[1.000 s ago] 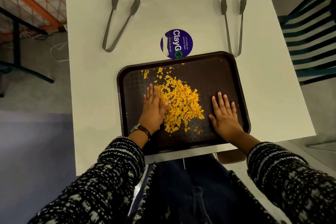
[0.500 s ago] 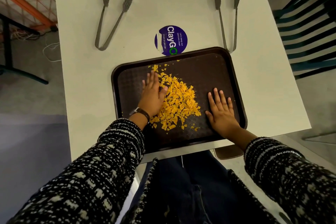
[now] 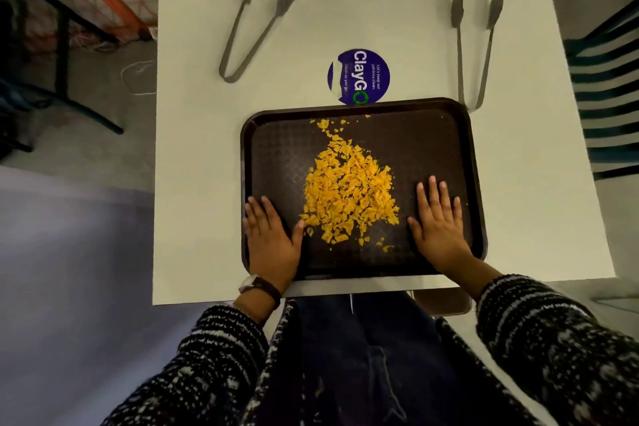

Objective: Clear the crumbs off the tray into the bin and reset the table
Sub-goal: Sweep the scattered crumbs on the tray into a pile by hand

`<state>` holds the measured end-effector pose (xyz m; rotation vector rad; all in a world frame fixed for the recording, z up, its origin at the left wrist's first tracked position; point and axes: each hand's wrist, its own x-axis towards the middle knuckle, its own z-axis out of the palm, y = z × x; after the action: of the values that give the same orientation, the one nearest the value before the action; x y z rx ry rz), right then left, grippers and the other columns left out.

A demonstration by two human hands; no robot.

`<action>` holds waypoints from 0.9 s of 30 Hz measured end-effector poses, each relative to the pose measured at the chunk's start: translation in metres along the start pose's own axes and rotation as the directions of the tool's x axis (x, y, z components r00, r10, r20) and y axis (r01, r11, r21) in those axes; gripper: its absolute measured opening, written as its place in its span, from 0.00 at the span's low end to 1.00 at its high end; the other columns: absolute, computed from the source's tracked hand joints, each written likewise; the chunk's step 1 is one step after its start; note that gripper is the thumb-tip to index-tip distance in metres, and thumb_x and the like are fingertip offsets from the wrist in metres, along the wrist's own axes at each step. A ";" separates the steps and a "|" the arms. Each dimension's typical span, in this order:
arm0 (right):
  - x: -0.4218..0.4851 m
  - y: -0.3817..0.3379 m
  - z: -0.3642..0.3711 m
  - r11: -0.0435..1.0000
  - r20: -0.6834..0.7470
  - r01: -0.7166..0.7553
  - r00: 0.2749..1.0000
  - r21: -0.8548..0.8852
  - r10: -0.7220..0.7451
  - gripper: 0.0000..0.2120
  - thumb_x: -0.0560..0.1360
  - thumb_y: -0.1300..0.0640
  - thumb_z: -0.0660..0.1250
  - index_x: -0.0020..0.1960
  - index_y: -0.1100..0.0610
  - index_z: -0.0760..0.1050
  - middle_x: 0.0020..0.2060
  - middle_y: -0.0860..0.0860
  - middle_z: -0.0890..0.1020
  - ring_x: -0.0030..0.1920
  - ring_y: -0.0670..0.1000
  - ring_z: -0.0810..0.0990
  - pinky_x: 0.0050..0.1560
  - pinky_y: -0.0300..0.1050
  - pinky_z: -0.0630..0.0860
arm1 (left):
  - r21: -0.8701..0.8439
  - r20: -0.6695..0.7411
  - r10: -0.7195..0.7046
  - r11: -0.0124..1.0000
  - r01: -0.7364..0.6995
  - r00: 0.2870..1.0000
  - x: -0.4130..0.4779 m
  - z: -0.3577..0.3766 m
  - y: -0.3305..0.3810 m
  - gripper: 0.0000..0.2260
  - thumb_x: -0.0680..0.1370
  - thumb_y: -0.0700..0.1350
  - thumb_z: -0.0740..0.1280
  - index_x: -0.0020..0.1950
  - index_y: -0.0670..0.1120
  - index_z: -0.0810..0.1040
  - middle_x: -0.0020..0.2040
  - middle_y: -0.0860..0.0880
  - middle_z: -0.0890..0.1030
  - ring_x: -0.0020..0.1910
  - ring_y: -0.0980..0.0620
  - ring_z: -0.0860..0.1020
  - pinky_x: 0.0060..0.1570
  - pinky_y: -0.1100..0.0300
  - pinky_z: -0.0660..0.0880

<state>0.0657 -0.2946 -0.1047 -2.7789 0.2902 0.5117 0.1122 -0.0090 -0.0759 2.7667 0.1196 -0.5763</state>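
A dark brown tray (image 3: 432, 128) lies on the white table (image 3: 193, 149) near its front edge. A heap of orange-yellow crumbs (image 3: 349, 190) sits in the tray's middle, with a thin trail running toward the far rim. My left hand (image 3: 271, 239) rests flat at the tray's near left corner, thumb close to the heap's left edge. Flat on the tray to the right of the crumbs lies my right hand (image 3: 437, 225), fingers spread. Neither hand holds anything. No bin is in view.
Two metal tongs lie on the table beyond the tray, one pair at the far left (image 3: 256, 24), one at the far right (image 3: 475, 45). A round purple sticker (image 3: 359, 74) sits just behind the tray. A green slatted chair (image 3: 608, 79) stands to the right.
My left hand has drawn back from the upper left side of the crumbs to the tray's near left corner. The scattered crumbs are gathered into a tighter heap. My right hand has stayed put.
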 end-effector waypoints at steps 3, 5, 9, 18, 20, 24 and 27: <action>0.000 -0.001 0.000 1.000 -0.020 -0.002 1.000 -0.004 0.002 0.33 0.74 0.42 0.40 0.74 0.55 0.42 0.76 0.57 0.48 0.74 0.51 0.40 0.73 0.56 0.40 | 0.161 0.008 0.040 0.986 -0.041 0.999 0.006 -0.003 -0.008 0.51 0.66 0.72 0.28 0.74 0.35 0.48 0.75 0.33 0.50 0.76 0.39 0.47 0.72 0.52 0.35; 0.000 -0.001 0.000 1.000 -0.021 -0.007 1.000 -0.008 0.007 0.34 0.74 0.42 0.40 0.75 0.56 0.45 0.76 0.57 0.49 0.75 0.53 0.42 0.73 0.57 0.41 | 0.204 0.030 0.041 0.978 -0.046 0.999 0.008 -0.004 -0.009 0.54 0.63 0.73 0.25 0.74 0.35 0.46 0.76 0.34 0.48 0.76 0.40 0.45 0.71 0.53 0.34; -0.001 -0.001 0.000 1.000 -0.025 -0.004 1.000 -0.023 0.004 0.33 0.74 0.42 0.40 0.76 0.57 0.46 0.76 0.57 0.49 0.75 0.54 0.43 0.73 0.57 0.42 | 0.127 0.070 0.003 0.992 -0.012 0.998 0.003 -0.002 -0.003 0.56 0.59 0.75 0.24 0.75 0.37 0.43 0.76 0.36 0.45 0.76 0.42 0.43 0.72 0.53 0.35; -0.002 -0.002 -0.003 1.000 0.000 0.004 1.000 -0.019 -0.004 0.34 0.74 0.41 0.38 0.76 0.56 0.44 0.76 0.55 0.45 0.75 0.52 0.38 0.73 0.54 0.37 | -0.067 0.094 0.098 0.994 -0.092 0.991 -0.010 0.013 0.002 0.49 0.66 0.75 0.34 0.75 0.39 0.42 0.76 0.40 0.39 0.75 0.46 0.38 0.73 0.54 0.36; -0.002 -0.002 -0.004 1.000 0.000 0.008 1.000 -0.016 -0.008 0.34 0.74 0.41 0.38 0.76 0.56 0.44 0.76 0.56 0.45 0.74 0.52 0.38 0.73 0.54 0.37 | -0.080 0.148 0.235 0.971 -0.225 0.961 -0.011 0.013 0.008 0.45 0.68 0.73 0.36 0.75 0.42 0.39 0.75 0.45 0.37 0.75 0.50 0.37 0.72 0.56 0.35; -0.002 -0.002 -0.004 1.000 0.002 0.016 1.000 -0.017 -0.016 0.35 0.73 0.41 0.38 0.76 0.57 0.45 0.76 0.56 0.45 0.74 0.51 0.37 0.73 0.54 0.36 | -0.184 0.259 0.400 0.914 -0.362 0.879 -0.016 0.016 0.023 0.38 0.74 0.69 0.42 0.75 0.47 0.42 0.77 0.50 0.42 0.76 0.50 0.41 0.75 0.55 0.42; -0.002 -0.002 -0.005 1.000 0.004 0.016 1.000 -0.017 -0.015 0.35 0.73 0.41 0.38 0.76 0.56 0.45 0.76 0.55 0.45 0.74 0.50 0.37 0.72 0.54 0.36 | -0.312 0.200 0.390 0.895 -0.319 0.899 -0.022 0.011 0.025 0.27 0.80 0.55 0.52 0.76 0.46 0.50 0.78 0.51 0.49 0.76 0.48 0.48 0.74 0.56 0.51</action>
<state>0.0657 -0.2941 -0.0992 -2.7945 0.2644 0.5182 0.0918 -0.0369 -0.0696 2.3391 -0.3404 -0.7475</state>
